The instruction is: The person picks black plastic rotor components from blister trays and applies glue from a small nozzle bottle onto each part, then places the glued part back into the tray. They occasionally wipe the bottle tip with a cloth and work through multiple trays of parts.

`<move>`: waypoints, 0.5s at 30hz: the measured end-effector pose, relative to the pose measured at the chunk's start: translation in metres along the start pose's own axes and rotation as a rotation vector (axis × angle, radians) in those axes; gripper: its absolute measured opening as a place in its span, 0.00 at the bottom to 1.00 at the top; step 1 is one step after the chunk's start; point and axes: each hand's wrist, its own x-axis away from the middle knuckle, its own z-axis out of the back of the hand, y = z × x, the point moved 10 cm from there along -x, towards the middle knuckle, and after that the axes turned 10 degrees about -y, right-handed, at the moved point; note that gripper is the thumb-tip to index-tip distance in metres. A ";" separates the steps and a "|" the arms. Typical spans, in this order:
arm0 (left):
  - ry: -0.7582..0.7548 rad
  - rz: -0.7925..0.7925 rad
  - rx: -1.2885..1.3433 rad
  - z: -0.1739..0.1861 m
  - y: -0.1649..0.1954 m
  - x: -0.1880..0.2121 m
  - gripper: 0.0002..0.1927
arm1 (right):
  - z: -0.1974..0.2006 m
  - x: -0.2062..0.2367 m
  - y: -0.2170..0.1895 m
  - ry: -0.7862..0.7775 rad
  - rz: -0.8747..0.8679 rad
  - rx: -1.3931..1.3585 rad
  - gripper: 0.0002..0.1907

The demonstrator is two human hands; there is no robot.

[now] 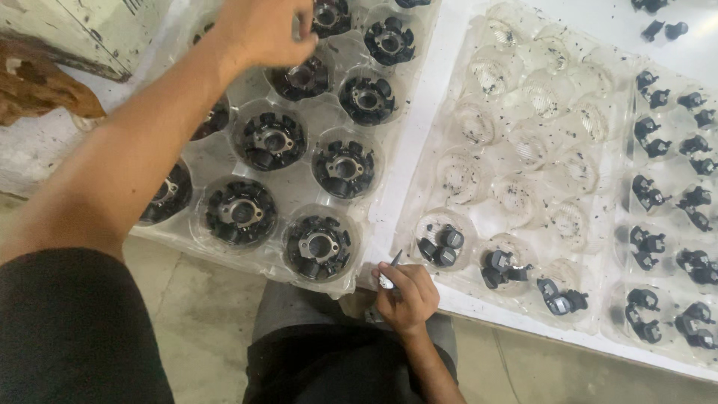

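Nearest the lens, the left arm crosses a clear plastic tray [295, 191] of round cups, each holding a black ring-shaped stator [271, 141]. At that tray's far end the left hand [262, 30] pinches its fingertips together over a cup; what it grips cannot be told. Right of that tray, the right hand [404, 293] closes around a small dark tool [389, 273]. Further right, a second clear tray [523, 142] is mostly bare, with small black parts [441, 245] in its near cups.

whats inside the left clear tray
Black ring-shaped stator parts, one per cup of the left clear tray. The left hand and forearm cover some cups, so their contents are partly hidden.
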 end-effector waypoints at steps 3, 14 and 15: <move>0.095 -0.225 -0.191 -0.011 0.029 0.025 0.12 | 0.002 0.002 0.002 0.027 0.002 -0.014 0.20; 0.117 -0.222 -0.358 -0.023 0.037 0.055 0.28 | 0.002 0.000 0.000 0.039 0.013 -0.042 0.18; 0.118 -0.199 -0.280 -0.018 0.038 0.058 0.27 | 0.003 0.000 -0.001 0.039 0.013 -0.043 0.18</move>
